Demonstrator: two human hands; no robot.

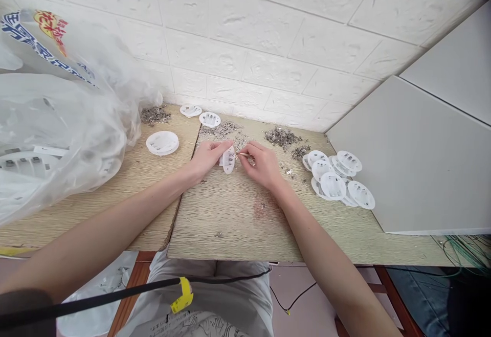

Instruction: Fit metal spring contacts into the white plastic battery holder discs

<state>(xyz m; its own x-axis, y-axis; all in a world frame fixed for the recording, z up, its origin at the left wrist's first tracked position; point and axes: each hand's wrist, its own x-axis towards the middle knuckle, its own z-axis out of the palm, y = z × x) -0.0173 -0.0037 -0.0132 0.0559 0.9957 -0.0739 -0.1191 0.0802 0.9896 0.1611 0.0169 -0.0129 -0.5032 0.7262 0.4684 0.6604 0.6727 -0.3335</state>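
My left hand (208,159) grips a white round plastic battery holder (229,165), tilted on edge above the table, with its slotted face towards my right hand. My right hand (264,163) is closed in a pinch at the disc's right side. Between its fingertips is a small metal contact piece (237,156), touching or very near the slots; its exact shape is too small to tell. Just behind the hands lies a spread of small metal pieces (222,130). To the right are a darker heap of metal pieces (282,136) and a smaller heap (300,152).
Several white discs (333,185) lie piled at the right beside a grey panel (414,163). A stack of discs (162,143) and a large plastic bag (69,122) stand left. Two discs lie near the white wall (230,50). A black cable (126,292) crosses in front.
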